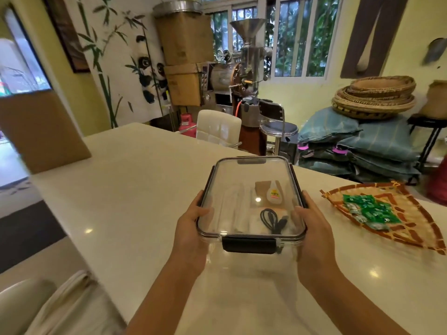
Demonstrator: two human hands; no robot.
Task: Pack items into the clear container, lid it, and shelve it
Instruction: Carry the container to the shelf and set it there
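The clear container (232, 180) has its transparent lid on, with dark latches on the sides and at the near end (249, 244). It is held above the white table (135, 189). Inside lie a coiled black cable (272, 220), a small white bottle with a yellow label (274, 192) and pale items I cannot make out. My left hand (191, 228) grips the container's left side, thumb on the lid. My right hand (312, 228) grips its right side the same way.
A woven fan-shaped tray (411, 228) with several green packets (367, 209) lies on the table to the right. A white chair (217, 126) and a stool (278, 129) stand beyond the far edge. Stacked sacks (362, 146) and baskets sit at the back right.
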